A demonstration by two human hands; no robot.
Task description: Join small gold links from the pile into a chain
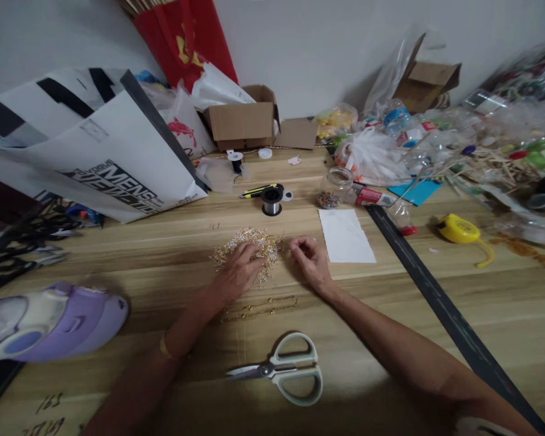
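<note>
A loose pile of small golden pieces (pixel 236 243) lies on the wooden table (pixel 140 260). My left hand (pixel 237 272) rests on the pile with its fingers curled into it. My right hand (pixel 309 257) sits just right of the pile, fingertips pinched together near its edge; whether a piece is between them is too small to tell. Two finished golden strands (pixel 260 307) lie on the table between my forearms. Grey-handled scissors (pixel 284 368) lie closer to me.
A white paper sheet (pixel 345 236), a wire spool (pixel 272 200), a bead jar (pixel 333 189), a yellow tape measure (pixel 458 229) and a long black ruler (pixel 440 297) surround the spot. A purple bottle (pixel 49 321) lies left. Bags, boxes and clutter line the back.
</note>
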